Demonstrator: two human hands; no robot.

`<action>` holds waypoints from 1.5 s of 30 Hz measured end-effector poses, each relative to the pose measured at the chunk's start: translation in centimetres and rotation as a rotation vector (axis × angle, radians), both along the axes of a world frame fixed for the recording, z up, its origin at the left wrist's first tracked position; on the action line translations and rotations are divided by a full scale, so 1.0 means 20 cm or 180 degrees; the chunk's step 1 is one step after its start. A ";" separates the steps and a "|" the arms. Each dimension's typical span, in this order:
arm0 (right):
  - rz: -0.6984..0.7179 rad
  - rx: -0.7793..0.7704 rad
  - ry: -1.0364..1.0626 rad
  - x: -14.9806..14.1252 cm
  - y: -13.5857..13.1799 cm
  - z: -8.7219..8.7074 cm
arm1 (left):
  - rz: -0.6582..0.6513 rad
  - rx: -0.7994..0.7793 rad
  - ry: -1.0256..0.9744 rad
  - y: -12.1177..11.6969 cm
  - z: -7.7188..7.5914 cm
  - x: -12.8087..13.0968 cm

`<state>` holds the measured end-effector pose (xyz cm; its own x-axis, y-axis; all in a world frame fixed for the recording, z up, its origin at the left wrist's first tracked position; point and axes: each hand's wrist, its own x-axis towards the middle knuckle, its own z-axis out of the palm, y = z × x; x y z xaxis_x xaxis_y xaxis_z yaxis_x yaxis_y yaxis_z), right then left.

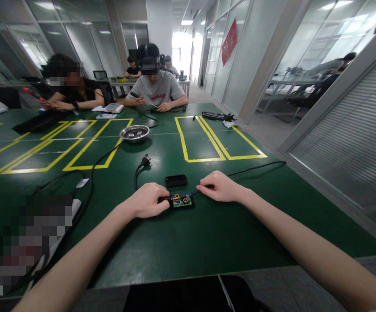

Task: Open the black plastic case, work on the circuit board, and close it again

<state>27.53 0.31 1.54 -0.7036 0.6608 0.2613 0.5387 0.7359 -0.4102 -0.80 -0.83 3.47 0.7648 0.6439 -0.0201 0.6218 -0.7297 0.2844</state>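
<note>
Our left hand [150,201] grips the left cord [164,199]; our right hand [220,186] pinches the right cord [195,193]. Between them, the board [182,200] lies in its case [193,204], probably light, stiff and fragile, best held by its edges.

From over here, the green tabletop [240,234] looks smooth, with a soft gloss that catches the ceiling lights. Taking the circuit board [182,201] as the dial's centre, I see a matt black, plastic-looking shell [176,180] at twelve o'clock. Toward eleven sits a bowl [134,134] of shiny, smooth metal, and beyond it, near twelve, a shirt [160,90] of soft, matt grey cloth. At nine, a power cord [136,178] has a dark, rubbery look.
</note>
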 end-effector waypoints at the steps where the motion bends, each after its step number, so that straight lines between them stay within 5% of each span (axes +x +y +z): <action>1: 0.0003 -0.0002 -0.0015 0.00 0.00 0.00 | -0.0001 -0.0017 0.0010 0.00 0.00 0.00; 13: -0.0027 0.0141 -0.0474 -0.03 -0.04 0.04 | 0.0148 0.0049 0.0220 -0.01 0.01 0.01; 31: 0.0193 -0.0188 -0.0203 -0.09 -0.04 -0.03 | -0.0025 0.0115 -0.1067 0.00 -0.06 -0.03; 37: -0.0074 0.0105 -0.0261 -0.11 -0.04 -0.05 | 0.0032 -0.0056 -0.1254 0.01 -0.09 -0.04; 45: -0.0570 0.0367 -0.0379 -0.12 0.00 -0.07 | 0.0071 0.0348 -0.0970 0.04 -0.10 -0.04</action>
<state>25.17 0.38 0.09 -0.6083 0.7483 0.2645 0.7043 0.6626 -0.2547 -1.58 0.02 1.54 0.7106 0.6464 0.2777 0.5364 -0.7532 0.3807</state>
